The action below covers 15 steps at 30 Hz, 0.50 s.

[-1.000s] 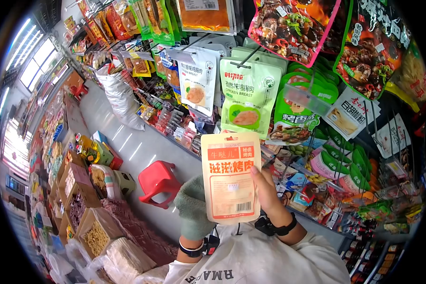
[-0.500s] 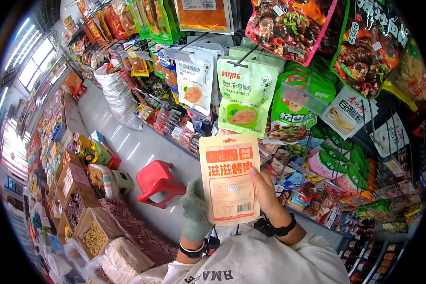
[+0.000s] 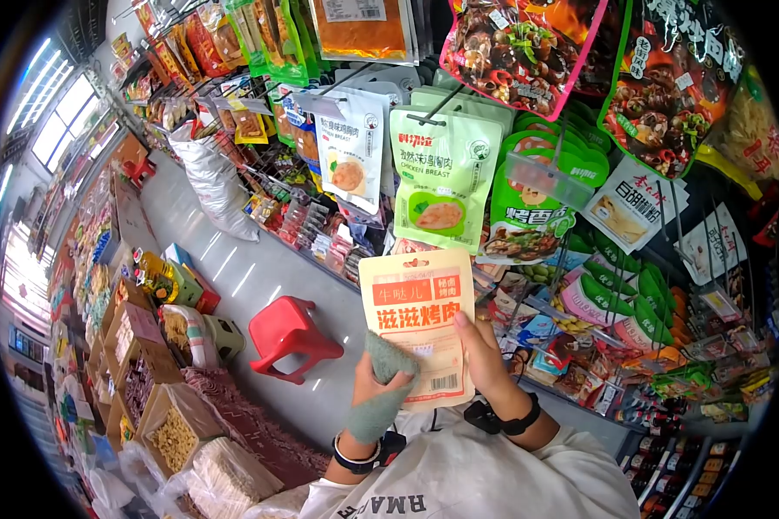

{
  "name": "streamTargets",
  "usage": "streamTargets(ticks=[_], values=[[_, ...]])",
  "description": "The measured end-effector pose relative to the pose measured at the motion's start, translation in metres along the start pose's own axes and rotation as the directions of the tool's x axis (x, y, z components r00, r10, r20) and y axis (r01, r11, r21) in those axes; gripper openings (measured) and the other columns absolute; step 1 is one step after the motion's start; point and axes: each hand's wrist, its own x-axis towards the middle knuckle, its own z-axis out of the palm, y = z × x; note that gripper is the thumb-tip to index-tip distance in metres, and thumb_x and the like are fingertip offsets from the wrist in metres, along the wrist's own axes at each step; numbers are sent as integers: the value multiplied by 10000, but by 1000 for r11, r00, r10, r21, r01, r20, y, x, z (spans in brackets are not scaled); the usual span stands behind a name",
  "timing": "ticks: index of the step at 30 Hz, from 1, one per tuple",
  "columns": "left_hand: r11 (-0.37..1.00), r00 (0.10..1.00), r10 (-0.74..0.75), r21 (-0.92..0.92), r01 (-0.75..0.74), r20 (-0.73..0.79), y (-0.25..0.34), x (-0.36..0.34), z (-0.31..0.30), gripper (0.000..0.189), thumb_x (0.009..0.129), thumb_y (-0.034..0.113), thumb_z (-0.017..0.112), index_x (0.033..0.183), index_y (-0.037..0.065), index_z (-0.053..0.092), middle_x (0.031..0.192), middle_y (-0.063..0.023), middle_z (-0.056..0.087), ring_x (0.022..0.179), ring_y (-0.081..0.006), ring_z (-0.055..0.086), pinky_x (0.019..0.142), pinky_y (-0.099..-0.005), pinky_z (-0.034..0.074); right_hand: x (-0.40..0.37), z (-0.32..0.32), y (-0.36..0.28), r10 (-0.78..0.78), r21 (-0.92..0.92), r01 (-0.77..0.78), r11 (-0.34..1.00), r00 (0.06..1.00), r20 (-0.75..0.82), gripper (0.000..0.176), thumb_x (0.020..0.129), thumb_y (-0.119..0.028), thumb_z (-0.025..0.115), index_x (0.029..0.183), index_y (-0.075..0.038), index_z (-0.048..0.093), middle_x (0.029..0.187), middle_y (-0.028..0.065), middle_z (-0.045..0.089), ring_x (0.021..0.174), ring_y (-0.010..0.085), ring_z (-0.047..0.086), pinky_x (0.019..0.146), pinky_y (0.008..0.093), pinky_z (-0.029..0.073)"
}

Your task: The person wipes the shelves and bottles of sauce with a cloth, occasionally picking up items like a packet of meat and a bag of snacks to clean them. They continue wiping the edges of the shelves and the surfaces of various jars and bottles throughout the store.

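Gripped upright between the thumb and fingers of the right hand (image 3: 485,350), the cream-and-orange pouch (image 3: 415,303) is held in mid-air in front of the chest, above the floor. The left hand (image 3: 376,385) is closed around a grey-green cloth (image 3: 394,359), which overlaps the lower left part of the pouch's front (whether it presses there, I cannot tell).

Below and to the left runs the smooth grey floor (image 3: 225,294), glossy enough to mirror the lights in bright streaks. Daylight comes through windows (image 3: 67,117) at the far left. Along the right side and the top stretches a crowded display rack (image 3: 550,180), its packets hung on metal prongs. A white sack (image 3: 212,182) leans against the shelving, and a red plastic stool (image 3: 290,337) stands out on the floor. Further left sit open cardboard boxes (image 3: 206,413) of loose goods (one has beige pieces in it).

Just beyond the held pouch hangs a green chicken breast pouch (image 3: 444,182), beside a white chicken breast pouch (image 3: 352,143). Smaller still, each wrist wears a dark band (image 3: 525,415), and a barcode (image 3: 444,382) sits low on the held pouch.
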Motion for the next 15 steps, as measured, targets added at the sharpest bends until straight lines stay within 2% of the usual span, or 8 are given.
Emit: streamTargets(ticks=[2,4,8,11,12,13,14,15], values=[[998,1000,-2,61,4,-26,-2,1,3,341,778,25,643,1097,-29,537,996,-54,623,871,-118,572,794,-273,463,0,1,-1,7,34,-7,999,1000,0,429,977,-328,411,1102,53,563,994,73,636,877,85,571,771,238,444],[991,998,8,-131,-16,-57,-7,3,4,209,795,9,629,995,-33,586,894,-47,645,794,-100,579,731,-249,473,1,1,0,13,70,-13,997,1000,2,428,977,-328,411,1094,54,565,987,70,636,875,83,568,768,237,444],[995,994,-7,-98,-4,-107,-7,4,2,157,815,0,616,967,-32,595,869,-57,649,773,-94,579,696,-241,472,4,-2,5,-11,24,10,1000,1000,14,392,972,-287,425,1115,51,564,1041,77,628,921,98,572,813,241,432],[992,988,105,82,-96,-110,-6,5,-2,133,829,5,611,954,-37,596,830,-56,649,740,-93,576,663,-245,470,6,-4,-8,-71,-103,76,992,996,45,384,973,-278,421,1112,52,560,1021,75,628,897,98,577,796,238,441],[968,970,216,159,-196,-116,-3,6,-2,111,842,35,604,936,-24,601,795,-52,638,716,-94,574,648,-247,471,6,-4,-11,-89,-178,101,979,993,75,378,974,-271,418,1110,53,557,1012,77,627,885,98,578,785,236,446],[928,939,324,233,-292,-114,-2,7,-3,99,856,66,598,917,-12,606,759,-47,627,692,-95,572,632,-249,471,7,-5,-6,-88,-176,100,979,993,75,378,974,-271,418,1110,53,557,1012,77,627,885,98,578,785,236,446],[927,939,324,235,-291,-116,-3,6,-6,99,856,66,598,917,-12,606,759,-47,627,692,-95,572,632,-249,471,10,-7,1,-130,-146,132,980,991,23,378,975,-272,412,1096,55,559,998,84,632,866,103,585,773,236,453],[981,959,193,27,-191,-208,-3,4,-12,111,856,107,607,877,0,589,729,-37,604,681,-103,573,621,-257,475,11,-6,4,-170,-118,165,979,985,-30,379,977,-273,407,1081,57,562,985,91,636,847,109,592,761,237,459]])
